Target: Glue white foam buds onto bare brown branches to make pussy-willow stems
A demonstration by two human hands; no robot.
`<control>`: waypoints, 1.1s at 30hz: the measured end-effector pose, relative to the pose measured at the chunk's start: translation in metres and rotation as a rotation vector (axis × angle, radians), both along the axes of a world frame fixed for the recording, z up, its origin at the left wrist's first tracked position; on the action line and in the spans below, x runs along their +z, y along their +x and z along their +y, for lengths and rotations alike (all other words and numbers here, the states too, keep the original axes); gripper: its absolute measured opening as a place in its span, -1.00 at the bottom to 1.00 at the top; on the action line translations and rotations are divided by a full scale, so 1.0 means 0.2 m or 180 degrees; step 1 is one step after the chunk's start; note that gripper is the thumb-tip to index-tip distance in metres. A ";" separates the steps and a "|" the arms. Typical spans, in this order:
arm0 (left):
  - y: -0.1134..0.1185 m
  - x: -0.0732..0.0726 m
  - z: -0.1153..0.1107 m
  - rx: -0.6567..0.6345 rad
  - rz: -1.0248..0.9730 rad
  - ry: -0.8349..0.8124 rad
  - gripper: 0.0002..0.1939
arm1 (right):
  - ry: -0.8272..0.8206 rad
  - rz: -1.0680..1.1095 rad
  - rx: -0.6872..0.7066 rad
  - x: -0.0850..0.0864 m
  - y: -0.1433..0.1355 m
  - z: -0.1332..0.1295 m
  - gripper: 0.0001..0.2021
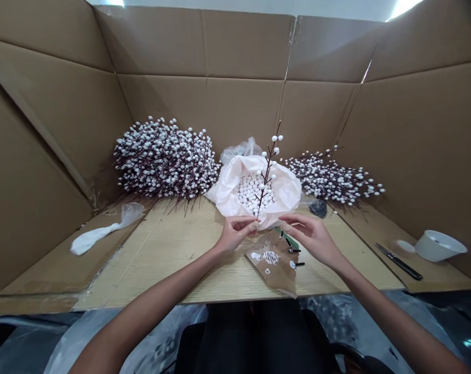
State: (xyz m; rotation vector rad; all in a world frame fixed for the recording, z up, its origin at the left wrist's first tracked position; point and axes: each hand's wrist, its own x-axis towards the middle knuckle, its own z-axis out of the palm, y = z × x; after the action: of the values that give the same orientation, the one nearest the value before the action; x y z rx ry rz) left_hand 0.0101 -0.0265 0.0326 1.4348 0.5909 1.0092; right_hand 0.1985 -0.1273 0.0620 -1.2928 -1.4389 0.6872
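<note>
My left hand (238, 232) pinches the lower end of a dark branched stem (263, 191), which stands nearly upright with several white berries on it. Level with it on the right, my right hand (308, 235) has its fingertips together at the edge of a pink-white bag; what they hold, if anything, is too small to tell. That open bag (287, 187), full of loose white balls, lies behind the stem. Below my hands is a brown cardboard piece (278, 275) with white smears and black-tipped sticks, and a green item (291, 241) at its upper edge.
Berry stems are heaped at back left (165, 161) and back right (332, 179). A white tied bag (93, 238) lies at left. At right are a knife (401, 262), a white bowl (440, 246) and a dark lump (318, 208). Cardboard walls (243, 47) surround the table.
</note>
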 end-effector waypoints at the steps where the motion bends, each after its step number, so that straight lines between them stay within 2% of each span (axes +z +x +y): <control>1: 0.00 0.01 0.00 -0.0022 -0.0023 -0.0025 -0.68 | -0.0020 -0.0004 0.0047 0.01 -0.04 0.04 -0.65; 7: -0.02 0.02 0.00 0.0091 -0.0013 0.0109 -0.69 | 0.0158 0.0040 0.0135 0.01 -0.20 0.23 -0.72; 12: -0.02 0.02 0.01 0.0224 0.0029 0.0338 -0.72 | 0.0290 0.0065 0.0101 0.03 -0.25 0.28 -0.81; 15: -0.04 0.05 0.04 0.0180 0.0112 0.0507 -0.72 | 0.0360 0.0026 0.0137 0.04 -0.25 0.30 -0.82; 18: -0.06 0.12 0.07 0.0109 0.0085 0.0589 -0.72 | 0.0462 0.0026 0.0137 0.06 -0.25 0.32 -0.80; 22: -0.07 0.24 0.12 0.0135 -0.0228 0.0378 -0.71 | 0.0542 0.0051 0.0193 0.10 -0.25 0.33 -0.75; 25: -0.04 0.33 0.14 0.0196 -0.0377 0.0190 -0.66 | 0.0547 0.0055 0.0190 0.13 -0.25 0.34 -0.74; 30: 0.04 0.46 0.14 0.0328 -0.0537 0.0145 -0.78 | 0.0680 0.0187 0.0167 0.18 -0.25 0.39 -0.75; 33: 0.08 0.53 0.15 0.0332 -0.0648 0.0237 -0.81 | 0.0770 0.0284 0.0212 0.24 -0.23 0.41 -0.74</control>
State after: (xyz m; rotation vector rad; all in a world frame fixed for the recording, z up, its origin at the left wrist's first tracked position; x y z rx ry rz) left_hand 0.0252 0.0029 0.1386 1.3564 0.4871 1.2544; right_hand 0.1518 -0.0451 0.1104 -1.0193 -1.4484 0.5868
